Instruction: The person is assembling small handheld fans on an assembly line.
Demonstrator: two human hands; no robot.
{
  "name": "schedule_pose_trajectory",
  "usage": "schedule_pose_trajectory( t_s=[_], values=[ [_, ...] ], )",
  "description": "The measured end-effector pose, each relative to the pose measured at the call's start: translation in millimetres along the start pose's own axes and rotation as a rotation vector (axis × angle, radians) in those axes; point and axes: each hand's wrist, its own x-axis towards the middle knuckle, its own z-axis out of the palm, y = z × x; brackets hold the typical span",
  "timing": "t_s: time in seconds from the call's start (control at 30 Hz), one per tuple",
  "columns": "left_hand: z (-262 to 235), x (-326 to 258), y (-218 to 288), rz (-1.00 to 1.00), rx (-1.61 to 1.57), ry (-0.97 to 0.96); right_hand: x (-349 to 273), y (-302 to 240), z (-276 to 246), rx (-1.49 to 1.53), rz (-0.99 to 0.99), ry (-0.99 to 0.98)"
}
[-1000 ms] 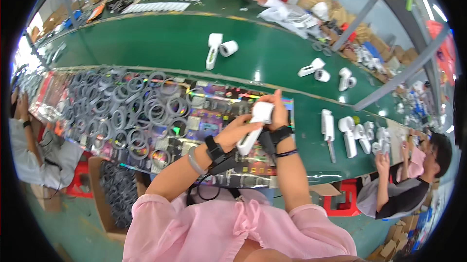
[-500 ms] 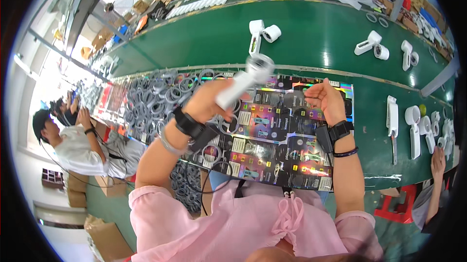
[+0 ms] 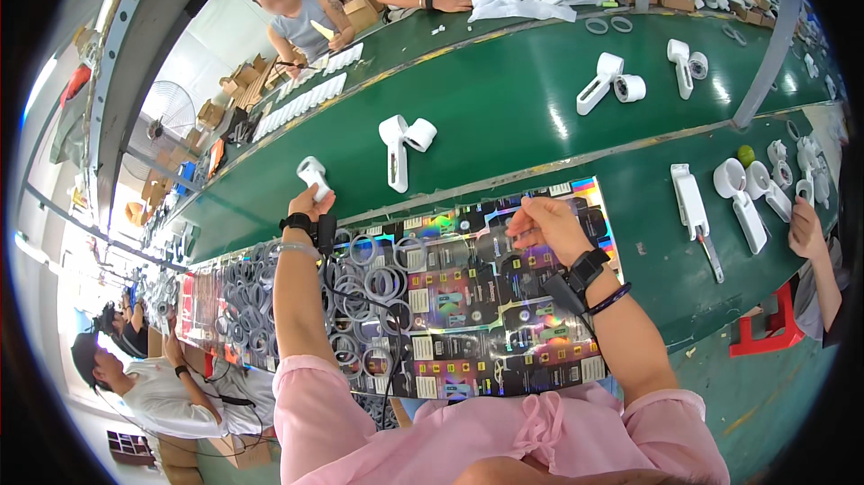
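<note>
My left hand (image 3: pixel 310 204) reaches out over the green conveyor belt, its fingers closed on a white handheld fan body (image 3: pixel 312 172). That body is partly hidden by the fingers. To its right on the belt lies another white fan body (image 3: pixel 397 154) with a round white head part (image 3: pixel 420 134) beside it. My right hand (image 3: pixel 551 226) hovers over the dark printed cardboard sheets (image 3: pixel 486 282), fingers loosely bent and apart, with nothing visible in them. Many grey rings (image 3: pixel 382 283) lie in a heap over the sheets' left side, below my left forearm.
More white fan parts (image 3: pixel 600 85) sit farther along the belt. At the right are white fan bodies (image 3: pixel 688 202), a small green ball (image 3: pixel 746 156) and a co-worker's hand (image 3: pixel 806 229). A metal post (image 3: pixel 769 58) rises there. Other people work across the belt and at the left.
My left hand has carried the white fan body left and away from me, from above the sheets to the belt. The view has shifted; my right hand stays over the sheets.
</note>
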Motion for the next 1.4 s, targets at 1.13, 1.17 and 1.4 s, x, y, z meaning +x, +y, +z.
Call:
schedule_pose_trajectory(
  t_s=[1.13, 1.17, 1.4],
  values=[
    [205, -329, -122, 0.119, 0.390, -0.834, -15, -13, -3, -0.184, -0.629, 0.085],
    [206, -344, -135, 0.167, 0.364, -0.853, -16, -13, -5, -0.237, -0.697, 0.113],
    [202, -345, -186, 0.273, 0.085, -0.768, -20, -9, 5, -0.168, -0.617, 0.393]
  ],
)
